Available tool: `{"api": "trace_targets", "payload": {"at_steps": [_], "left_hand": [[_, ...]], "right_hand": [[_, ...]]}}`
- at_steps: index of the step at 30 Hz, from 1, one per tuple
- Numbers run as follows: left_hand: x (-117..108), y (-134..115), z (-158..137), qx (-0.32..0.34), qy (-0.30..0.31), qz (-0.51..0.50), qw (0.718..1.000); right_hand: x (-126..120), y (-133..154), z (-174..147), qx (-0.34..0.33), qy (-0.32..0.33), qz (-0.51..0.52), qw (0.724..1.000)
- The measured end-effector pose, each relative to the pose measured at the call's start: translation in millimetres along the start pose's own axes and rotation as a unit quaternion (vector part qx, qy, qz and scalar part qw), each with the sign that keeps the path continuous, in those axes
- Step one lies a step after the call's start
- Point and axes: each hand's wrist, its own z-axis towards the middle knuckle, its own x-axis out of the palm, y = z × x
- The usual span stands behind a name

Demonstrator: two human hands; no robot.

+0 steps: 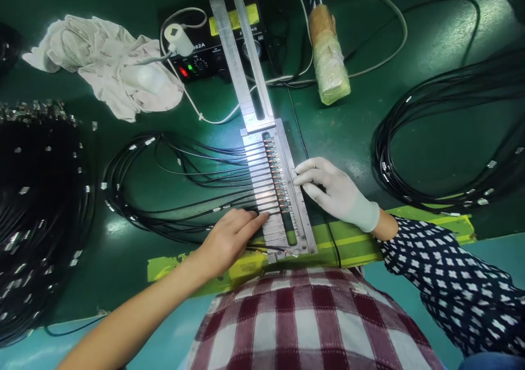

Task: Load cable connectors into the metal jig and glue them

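Observation:
My bare left hand (233, 237) reaches over the lower left part of a slotted metal jig (270, 186), its fingers close together and their tips pressed on a black cable there. Several thin black cables (205, 183) run side by side into the jig's grooves; their stripped ends, with small orange-red and silver parts, line up along the slot. In a white glove, my right hand (334, 190) touches the jig's right edge with its fingertips, fingers stretched out and thumb apart. Near the jig's lower end lie a few loose cable ends (283, 249).
Behind stands a black control box (213, 58) with red and green lights, under a slotted metal arm (241, 52). A white cloth (110, 63), a wrapped cylinder (329, 58), a coiled cable bundle (394, 178) and a dark cable heap (41, 211) lie around on the green table.

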Motion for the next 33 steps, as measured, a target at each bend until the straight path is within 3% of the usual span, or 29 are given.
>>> {"api": "trace_targets", "payload": {"at_steps": [4, 8, 12, 15, 18, 23, 33], "left_hand": [[2.2, -2.8, -0.2, 0.009, -0.015, 0.05, 0.999], [7.6, -11.3, -5.6, -0.038, -0.042, 0.131, 0.99], [9.7, -15.6, -8.1, -0.037, -0.022, 0.167, 0.985], [4.6, -18.9, -7.2, -0.057, -0.014, 0.139, 0.989], [-1.5, -24.9, -8.2, -0.095, 0.007, 0.046, 0.994], [-0.6, -31.0, -13.1, -0.083, 0.046, -0.059, 0.994], [10.1, -27.0, -7.5, -0.119, -0.091, -0.045, 0.988]], "right_hand": [[-0.1, 0.7, 0.1, 0.005, 0.001, 0.001, 1.0], [-0.3, 0.2, 1.4, 0.009, -0.001, 0.0, 1.0], [0.6, -0.8, 2.9, 0.003, -0.005, 0.003, 1.0], [2.3, 2.3, -1.4, -0.002, -0.01, -0.008, 1.0], [4.4, 8.5, -10.7, -0.001, -0.003, -0.027, 1.0], [6.0, 14.4, -18.9, -0.002, 0.0, -0.038, 0.999], [5.1, 11.8, -15.5, 0.003, 0.003, -0.033, 0.999]]}}
